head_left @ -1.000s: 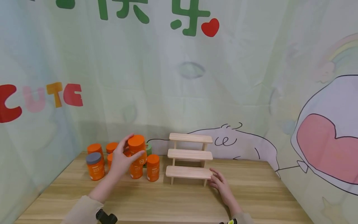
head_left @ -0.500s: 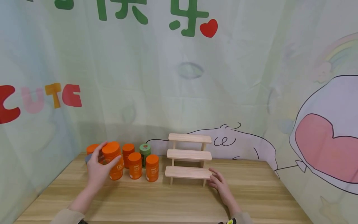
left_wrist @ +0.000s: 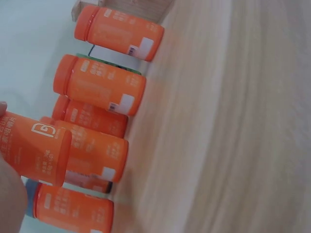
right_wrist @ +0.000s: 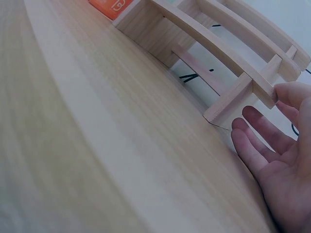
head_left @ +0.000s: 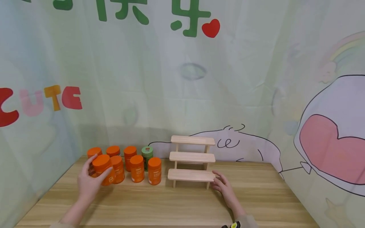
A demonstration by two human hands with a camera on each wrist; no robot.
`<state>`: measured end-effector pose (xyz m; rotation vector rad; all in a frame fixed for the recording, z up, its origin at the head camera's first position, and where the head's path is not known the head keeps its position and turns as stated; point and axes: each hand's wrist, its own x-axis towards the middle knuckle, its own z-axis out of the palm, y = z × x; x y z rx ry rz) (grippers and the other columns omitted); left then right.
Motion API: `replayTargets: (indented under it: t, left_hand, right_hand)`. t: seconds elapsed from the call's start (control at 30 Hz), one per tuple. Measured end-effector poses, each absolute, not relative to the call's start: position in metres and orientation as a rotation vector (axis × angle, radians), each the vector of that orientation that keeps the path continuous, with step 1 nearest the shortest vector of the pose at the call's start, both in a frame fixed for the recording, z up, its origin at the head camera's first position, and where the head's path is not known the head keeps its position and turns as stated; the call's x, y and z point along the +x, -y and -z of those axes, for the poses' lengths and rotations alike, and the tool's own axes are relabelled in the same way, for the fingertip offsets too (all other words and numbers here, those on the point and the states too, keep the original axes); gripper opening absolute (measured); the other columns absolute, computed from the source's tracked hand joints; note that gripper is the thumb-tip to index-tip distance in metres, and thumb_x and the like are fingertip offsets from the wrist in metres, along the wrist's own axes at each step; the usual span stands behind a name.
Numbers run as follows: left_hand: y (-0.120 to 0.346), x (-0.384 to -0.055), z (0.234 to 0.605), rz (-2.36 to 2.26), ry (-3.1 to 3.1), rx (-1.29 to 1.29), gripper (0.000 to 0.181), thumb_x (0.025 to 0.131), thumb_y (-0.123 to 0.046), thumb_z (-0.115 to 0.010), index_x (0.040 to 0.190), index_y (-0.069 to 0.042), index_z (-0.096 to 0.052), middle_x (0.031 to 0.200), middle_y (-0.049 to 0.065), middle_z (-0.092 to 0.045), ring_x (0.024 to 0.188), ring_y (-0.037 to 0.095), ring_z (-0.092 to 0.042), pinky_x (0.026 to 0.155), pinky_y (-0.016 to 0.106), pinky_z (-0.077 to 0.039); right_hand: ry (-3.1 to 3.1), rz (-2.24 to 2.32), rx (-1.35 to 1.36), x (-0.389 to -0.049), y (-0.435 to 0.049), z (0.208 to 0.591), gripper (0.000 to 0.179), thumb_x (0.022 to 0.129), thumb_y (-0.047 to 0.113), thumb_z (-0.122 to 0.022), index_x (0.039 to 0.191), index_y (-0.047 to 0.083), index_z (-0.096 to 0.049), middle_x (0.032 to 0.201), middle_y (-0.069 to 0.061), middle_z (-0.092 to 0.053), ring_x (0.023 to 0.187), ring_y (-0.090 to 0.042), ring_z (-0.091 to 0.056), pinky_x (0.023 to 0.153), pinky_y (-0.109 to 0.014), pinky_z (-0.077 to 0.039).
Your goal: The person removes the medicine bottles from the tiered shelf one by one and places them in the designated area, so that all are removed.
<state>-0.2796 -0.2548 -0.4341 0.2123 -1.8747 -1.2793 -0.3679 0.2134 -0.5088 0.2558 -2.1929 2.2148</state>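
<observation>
My left hand grips an orange jar with an orange lid, thumb on one side and fingers on the other. In the left wrist view, this held jar is tilted and close to the camera, in front of the standing jars. A grey-lidded orange jar stands close by; the held jar and hand mostly hide it in the head view. At the lowest step's right end of the three-tier wooden stand, my right hand touches the wood with a fingertip, its other fingers loosely extended.
Several orange jars stand in two loose rows at the table's back left, with a green jar among them. The wooden table spreads in front. A printed curtain closes off the back and sides.
My left hand has carried the orange jar left and down, from above the middle jars to the left end of the group. My right hand has stayed at the stand.
</observation>
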Motion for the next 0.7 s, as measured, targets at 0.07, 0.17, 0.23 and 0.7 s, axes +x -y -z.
replayTargets:
  t: [0.07, 0.17, 0.23, 0.7]
  left_hand:
    - [0.258, -0.279, 0.438, 1.296, 1.884, 0.227, 0.071, 0.072, 0.004, -0.081, 0.137, -0.003, -0.053, 0.103, -0.034, -0.048, 0.091, -0.013, -0.049, 0.076, -0.001, -0.038]
    - [0.262, -0.279, 0.444, 1.304, 1.898, 0.238, 0.071, 0.073, 0.003, -0.081, 0.138, -0.002, -0.052, 0.105, -0.033, -0.047, 0.092, -0.013, -0.047, 0.077, -0.001, -0.038]
    - [0.264, -0.279, 0.446, 1.301, 1.915, 0.268, 0.071, 0.074, 0.003, -0.081, 0.138, -0.002, -0.051, 0.108, -0.031, -0.047, 0.093, -0.015, -0.046, 0.078, -0.002, -0.037]
    - [0.271, -0.275, 0.456, 1.342, 2.084, 0.512, 0.08, 0.085, -0.011, -0.075, 0.151, -0.001, -0.03, 0.15, 0.028, -0.038, 0.129, 0.043, -0.041, 0.104, 0.038, -0.04]
  right_hand:
    - [2.193, -2.215, 0.256, -0.368, -0.214, 0.509, 0.047, 0.099, 0.014, -0.053, 0.141, -0.005, -0.043, 0.116, -0.02, -0.058, 0.093, -0.016, -0.065, 0.08, -0.025, -0.055]
    - [2.191, -2.225, 0.249, -0.369, -0.214, 0.509, 0.047, 0.099, 0.014, -0.053, 0.141, -0.005, -0.043, 0.117, -0.02, -0.058, 0.093, -0.016, -0.065, 0.081, -0.025, -0.055]
    - [2.195, -2.224, 0.249, -0.369, -0.214, 0.509, 0.047, 0.099, 0.014, -0.053, 0.141, -0.005, -0.043, 0.117, -0.019, -0.058, 0.093, -0.016, -0.065, 0.081, -0.025, -0.055]
    - [2.206, -2.209, 0.225, -0.369, -0.213, 0.508, 0.047, 0.099, 0.015, -0.054, 0.141, -0.004, -0.044, 0.119, -0.021, -0.058, 0.099, -0.024, -0.064, 0.083, -0.027, -0.055]
